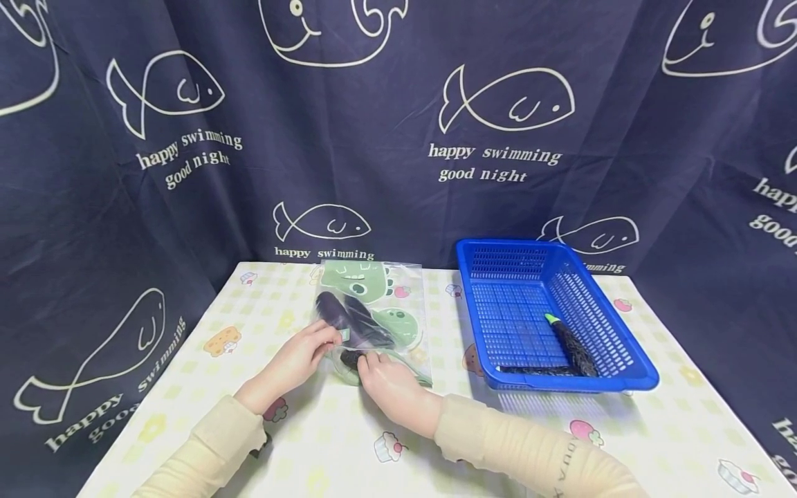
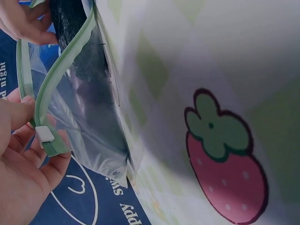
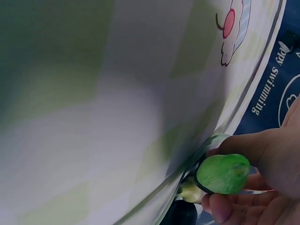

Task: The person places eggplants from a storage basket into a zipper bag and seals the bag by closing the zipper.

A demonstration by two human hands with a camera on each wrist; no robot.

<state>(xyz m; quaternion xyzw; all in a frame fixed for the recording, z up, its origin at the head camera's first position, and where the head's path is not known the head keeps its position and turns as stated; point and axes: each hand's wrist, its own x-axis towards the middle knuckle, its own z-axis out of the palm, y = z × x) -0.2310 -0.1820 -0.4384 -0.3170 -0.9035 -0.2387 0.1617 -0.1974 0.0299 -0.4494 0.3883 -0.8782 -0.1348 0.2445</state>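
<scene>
A clear zip bag (image 1: 398, 326) with green dinosaur prints lies on the table, its mouth towards me. Two smooth, dark purple eggplants (image 1: 367, 325) are inside. My left hand (image 1: 308, 351) pinches the left end of the bag's mouth, by the white slider (image 2: 45, 134) on the green zip strip (image 2: 61, 63); the strips stand apart. My right hand (image 1: 392, 387) grips a dark, bumpy cucumber (image 3: 224, 173) by its bright green end, its far part in the bag mouth. Beside it in the right wrist view shows a pale stem end (image 3: 190, 190).
A blue plastic basket (image 1: 560, 380) stands on the right, with two dark bumpy cucumbers (image 1: 575, 349) in it, one green-tipped. Part of a dark object (image 1: 261, 446) shows beside my left sleeve. A navy curtain (image 1: 398, 138) hangs behind the checked tablecloth (image 1: 249, 311).
</scene>
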